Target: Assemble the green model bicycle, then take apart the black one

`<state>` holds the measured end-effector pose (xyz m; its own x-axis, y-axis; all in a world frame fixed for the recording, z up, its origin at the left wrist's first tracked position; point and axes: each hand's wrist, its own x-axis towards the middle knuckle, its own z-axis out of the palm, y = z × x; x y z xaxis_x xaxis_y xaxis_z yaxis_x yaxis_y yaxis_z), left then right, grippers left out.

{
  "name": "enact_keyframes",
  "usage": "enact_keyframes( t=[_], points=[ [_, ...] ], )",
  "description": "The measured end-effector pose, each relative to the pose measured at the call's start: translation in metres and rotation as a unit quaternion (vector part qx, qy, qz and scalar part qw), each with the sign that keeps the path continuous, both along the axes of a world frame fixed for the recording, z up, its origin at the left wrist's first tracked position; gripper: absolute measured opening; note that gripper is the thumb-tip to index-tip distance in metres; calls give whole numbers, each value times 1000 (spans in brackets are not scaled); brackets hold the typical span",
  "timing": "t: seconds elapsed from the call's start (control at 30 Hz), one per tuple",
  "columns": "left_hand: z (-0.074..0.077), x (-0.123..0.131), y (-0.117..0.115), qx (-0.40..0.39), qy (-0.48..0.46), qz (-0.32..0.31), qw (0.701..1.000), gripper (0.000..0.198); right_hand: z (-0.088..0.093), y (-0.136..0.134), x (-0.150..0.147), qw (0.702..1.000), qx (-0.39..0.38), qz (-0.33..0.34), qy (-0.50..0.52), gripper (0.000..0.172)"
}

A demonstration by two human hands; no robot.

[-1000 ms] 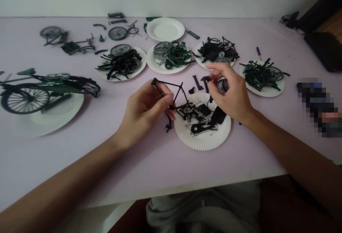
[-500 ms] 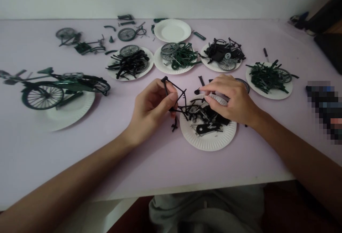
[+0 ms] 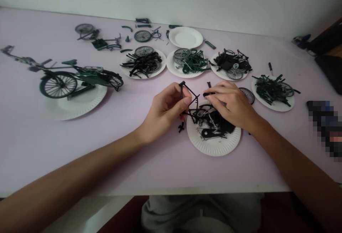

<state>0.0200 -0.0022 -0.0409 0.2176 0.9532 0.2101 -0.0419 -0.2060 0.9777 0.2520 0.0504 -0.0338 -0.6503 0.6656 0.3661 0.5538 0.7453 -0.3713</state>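
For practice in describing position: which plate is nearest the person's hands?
The front plate of black parts, partly hidden by the right hand; the others lie farther from that hand.

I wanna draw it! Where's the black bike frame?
In the head view, the black bike frame is just right of centre, in the left hand, by the nearest paper plate.

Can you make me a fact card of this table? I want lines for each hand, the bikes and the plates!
Left hand: holds a black bike frame
Right hand: fingertips at a small black part; grip unclear
Near plate: loose black parts
Green bike: at the left, over a white plate
Heaped plates: four, with black or green pieces
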Motion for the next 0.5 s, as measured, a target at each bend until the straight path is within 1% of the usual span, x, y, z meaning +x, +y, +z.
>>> enact_keyframes(
  t=[0.1, 0.17, 0.27, 0.33, 0.4, 0.5],
  points=[
    [0, 0, 0, -3, 1, 2, 1000, 22, -4, 2, 3, 1000, 5, -3, -3, 22],
    [-1, 0, 0, -4, -2, 4, 1000, 22, -6, 4, 5, 1000, 3, -7, 11, 18],
    [-2, 0, -1, -13, -15, 0, 1000, 21, -8, 7, 8, 998, 9, -33, 44, 9],
    [-3, 1, -1, -18, -20, -6, 1000, 20, -9, 7, 9, 997, 12, -53, 56, 8],
    [-4, 2, -2, -16, -19, -12, 1000, 20, -9, 7, 10, 996, 11, -59, 60, 11],
    [-5, 3, -2, -20, -26, -13, 999, 22, -11, 8, 10, 997, 12, -50, 61, 23]
  ],
)
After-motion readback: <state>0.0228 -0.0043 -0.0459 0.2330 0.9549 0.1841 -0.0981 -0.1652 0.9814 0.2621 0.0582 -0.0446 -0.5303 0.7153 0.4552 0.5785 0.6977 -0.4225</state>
